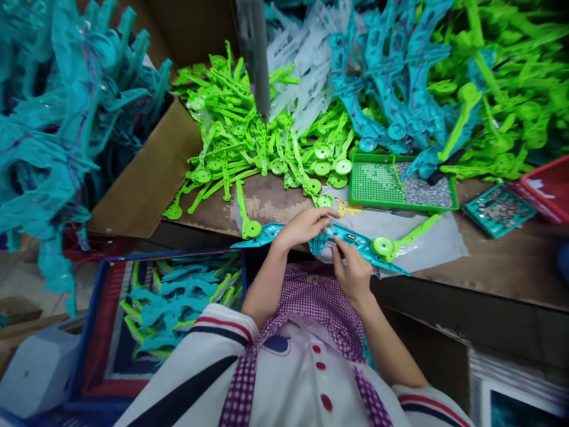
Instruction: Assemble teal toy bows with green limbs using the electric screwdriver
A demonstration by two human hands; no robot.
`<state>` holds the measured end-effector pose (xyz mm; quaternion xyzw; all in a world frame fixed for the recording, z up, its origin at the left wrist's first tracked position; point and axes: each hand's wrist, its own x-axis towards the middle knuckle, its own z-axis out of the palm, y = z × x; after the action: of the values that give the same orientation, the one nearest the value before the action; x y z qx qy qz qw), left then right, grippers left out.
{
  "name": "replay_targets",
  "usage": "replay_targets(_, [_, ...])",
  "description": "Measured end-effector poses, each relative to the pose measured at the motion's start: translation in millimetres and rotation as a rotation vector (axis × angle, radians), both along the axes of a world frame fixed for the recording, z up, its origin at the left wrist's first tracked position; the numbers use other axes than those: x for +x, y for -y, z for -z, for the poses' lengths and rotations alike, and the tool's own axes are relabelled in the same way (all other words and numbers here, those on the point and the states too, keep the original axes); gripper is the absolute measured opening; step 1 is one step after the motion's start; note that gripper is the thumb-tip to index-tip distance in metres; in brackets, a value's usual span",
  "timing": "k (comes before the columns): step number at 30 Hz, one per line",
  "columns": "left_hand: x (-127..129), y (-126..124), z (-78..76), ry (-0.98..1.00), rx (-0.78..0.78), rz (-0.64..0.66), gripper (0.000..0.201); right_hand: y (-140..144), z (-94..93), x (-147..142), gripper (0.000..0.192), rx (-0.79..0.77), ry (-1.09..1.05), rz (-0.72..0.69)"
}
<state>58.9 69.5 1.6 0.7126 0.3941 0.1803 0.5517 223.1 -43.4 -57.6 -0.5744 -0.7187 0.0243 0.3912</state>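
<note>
A long blue plastic toy part (362, 248), shaped like a bow, lies across the table's front edge before me. Green arms with round discs sit at its two ends, a left arm (252, 228) and a right arm (383, 246). My left hand (306, 228) is over the middle of the blue part, fingertips pinched together. Just right of it, my right hand (354, 270) is closed in a pinch, thumb and finger close to the left fingertips. Something thin and pale shows between the two hands, too small to name.
Behind lie heaped green arms (222, 142), clear bagged parts (306, 65) and blue parts (386, 77). A powered-driver-like grey tool (258, 59) hangs above. A green tray (404, 204) of small metal pieces and a teal tray (500, 210) stand right. A blue crate (89, 332) and cardboard box (146, 166) are left.
</note>
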Motion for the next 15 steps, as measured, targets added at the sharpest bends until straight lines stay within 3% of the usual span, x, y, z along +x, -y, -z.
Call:
replay_targets(2, [-2.4,-4.9,5.8,-0.165,0.297,0.012,0.041,5.4,0.8,1.9,0.027,0.002,0.029,-0.021])
replay_targets(4, [-3.0,-5.7,14.3,-0.274,0.47,0.079,0.045,8.9,1.3,3.9,0.025,0.005,0.041,-0.041])
replay_targets(8, [1.5,-6.6,27.2,-0.315,0.592,0.214,0.027,8.9,-2.0,7.6,0.018,0.015,0.077,-0.077])
replay_targets(11, [6.1,-10.7,28.8,-0.336,0.632,0.255,0.015,8.6,-5.0,7.2,0.015,0.004,0.117,-0.105])
replay_targets(15, [7.2,-14.8,26.1,-0.344,0.711,0.249,0.019,13.1,-4.3,5.1,0.015,-0.046,0.093,-0.106])
